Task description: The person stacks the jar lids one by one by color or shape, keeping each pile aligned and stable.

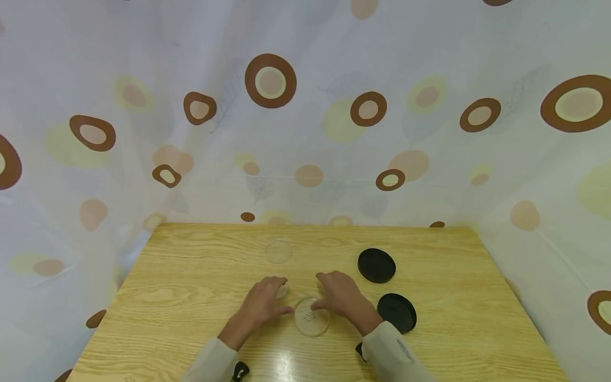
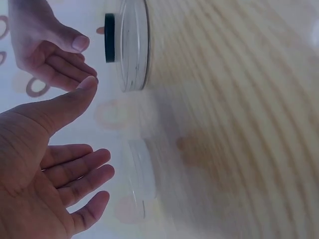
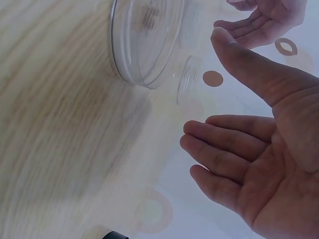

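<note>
A clear petri dish point(image 1: 311, 324) with small handwriting on it lies on the wooden table between the two hands. To its left, my left hand point(image 1: 260, 303) hovers with fingers extended and thumb toward the dish, holding nothing. My right hand point(image 1: 345, 298) is on the other side, its thumb over the dish's edge in the head view and its palm bare in the right wrist view. Behind the left fingers a smaller clear dish point(image 1: 282, 290) is partly hidden; the left wrist view shows its whitish side point(image 2: 143, 169).
Farther back lies another clear round dish point(image 1: 279, 251). Two black round dishes stand on the right, one toward the back point(image 1: 376, 265) and one nearer point(image 1: 397, 314), beside the right forearm. A patterned sheet point(image 1: 305, 132) surrounds the wooden table point(image 1: 453, 297) at the back and sides.
</note>
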The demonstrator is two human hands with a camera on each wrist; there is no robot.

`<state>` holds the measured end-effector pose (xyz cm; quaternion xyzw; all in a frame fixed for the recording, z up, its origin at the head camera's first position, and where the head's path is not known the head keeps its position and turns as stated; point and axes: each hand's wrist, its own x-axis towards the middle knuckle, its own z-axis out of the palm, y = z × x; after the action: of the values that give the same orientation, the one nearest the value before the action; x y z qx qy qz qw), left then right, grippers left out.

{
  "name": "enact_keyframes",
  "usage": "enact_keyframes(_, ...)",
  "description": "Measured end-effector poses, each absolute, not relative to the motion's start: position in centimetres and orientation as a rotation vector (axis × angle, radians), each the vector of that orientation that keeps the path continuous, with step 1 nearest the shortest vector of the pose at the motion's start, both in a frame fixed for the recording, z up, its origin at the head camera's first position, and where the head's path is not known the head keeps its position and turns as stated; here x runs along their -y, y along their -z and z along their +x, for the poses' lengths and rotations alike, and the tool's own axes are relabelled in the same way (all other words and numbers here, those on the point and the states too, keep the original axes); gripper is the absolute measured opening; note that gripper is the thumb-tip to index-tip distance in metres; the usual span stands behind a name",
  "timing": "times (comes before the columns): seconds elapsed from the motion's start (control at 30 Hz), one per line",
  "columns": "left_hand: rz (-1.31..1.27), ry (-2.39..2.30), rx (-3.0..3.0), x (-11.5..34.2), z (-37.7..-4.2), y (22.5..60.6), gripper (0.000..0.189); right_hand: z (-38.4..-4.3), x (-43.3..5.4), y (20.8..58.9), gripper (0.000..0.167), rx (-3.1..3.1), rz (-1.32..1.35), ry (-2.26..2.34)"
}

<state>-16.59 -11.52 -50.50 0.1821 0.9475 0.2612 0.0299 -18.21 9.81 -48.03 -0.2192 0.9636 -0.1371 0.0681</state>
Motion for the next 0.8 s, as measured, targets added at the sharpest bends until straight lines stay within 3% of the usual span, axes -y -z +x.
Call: enact_keyframes(0.8, 0.403, -0.770, -3.004, 14.1, -20.3, 50.0, 0.067, -22.2, -7.9, 47.9, 0.075, -2.906, -0.620, 0.466)
